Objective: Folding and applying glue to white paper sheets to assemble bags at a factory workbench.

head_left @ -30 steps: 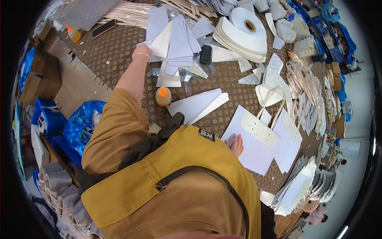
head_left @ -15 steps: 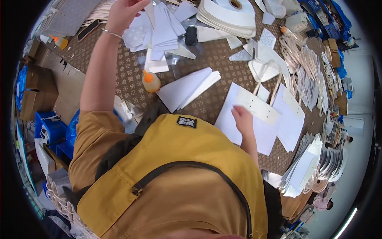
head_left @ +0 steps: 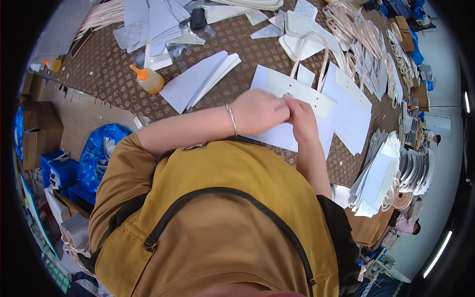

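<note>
Over a white paper bag panel (head_left: 277,136) my two hands meet. My left hand (head_left: 261,110), a metal bangle on its wrist, is closed, and its fingertips touch those of my right hand (head_left: 303,119). The right fingers are pinched together; whatever lies between the fingertips is hidden. A cream strip with punched holes (head_left: 316,99) runs along the panel's far edge, just beyond my fingers. Rope handles (head_left: 324,59) stand out past that strip. A second white panel (head_left: 352,119) lies partly underneath on the right.
To the left stand a glue bottle with an orange cap (head_left: 150,81) and a fan of folded white sheets (head_left: 200,79). Farther back are loose papers (head_left: 156,22), a small black object (head_left: 198,19) and bundled cords (head_left: 346,29). Stacked bag panels (head_left: 378,173) sit at the right edge.
My left hand has come back from the papers at the far left to meet my right hand over the panel. My right hand has closed its fingers. The view has shifted.
</note>
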A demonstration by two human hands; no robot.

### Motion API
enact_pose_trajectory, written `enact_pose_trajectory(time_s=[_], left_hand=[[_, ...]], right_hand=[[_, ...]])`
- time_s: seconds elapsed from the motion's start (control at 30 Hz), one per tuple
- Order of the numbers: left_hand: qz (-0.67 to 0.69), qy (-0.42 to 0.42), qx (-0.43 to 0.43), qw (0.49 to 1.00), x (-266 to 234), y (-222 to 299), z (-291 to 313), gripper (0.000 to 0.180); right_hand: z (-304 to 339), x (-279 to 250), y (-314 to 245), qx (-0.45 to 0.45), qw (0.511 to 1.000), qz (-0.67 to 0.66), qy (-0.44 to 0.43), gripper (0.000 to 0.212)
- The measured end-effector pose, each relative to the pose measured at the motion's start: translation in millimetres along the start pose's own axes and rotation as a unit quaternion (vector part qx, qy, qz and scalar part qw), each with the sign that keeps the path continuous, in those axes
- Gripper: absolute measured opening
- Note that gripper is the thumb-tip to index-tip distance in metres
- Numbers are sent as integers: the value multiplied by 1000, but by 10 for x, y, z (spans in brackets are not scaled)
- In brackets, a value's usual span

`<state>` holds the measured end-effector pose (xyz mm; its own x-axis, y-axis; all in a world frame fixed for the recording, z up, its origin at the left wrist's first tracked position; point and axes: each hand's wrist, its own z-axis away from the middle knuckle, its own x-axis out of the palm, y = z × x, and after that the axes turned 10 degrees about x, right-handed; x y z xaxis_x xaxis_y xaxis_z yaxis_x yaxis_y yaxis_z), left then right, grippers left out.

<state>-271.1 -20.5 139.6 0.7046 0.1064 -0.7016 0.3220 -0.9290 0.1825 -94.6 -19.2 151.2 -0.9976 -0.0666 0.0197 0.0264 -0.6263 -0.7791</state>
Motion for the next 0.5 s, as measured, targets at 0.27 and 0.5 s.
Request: enact_pose_trajectory(time_s=[0.27,0.5], left_hand=[[121,12,35,992,251,184,270,15],[65,-36,-325,943,761,-265,844,24]], right_hand=[[-120,-133,400,-113,992,59,-12,15],[-749,-140,1321,23,985,173,-8,19]])
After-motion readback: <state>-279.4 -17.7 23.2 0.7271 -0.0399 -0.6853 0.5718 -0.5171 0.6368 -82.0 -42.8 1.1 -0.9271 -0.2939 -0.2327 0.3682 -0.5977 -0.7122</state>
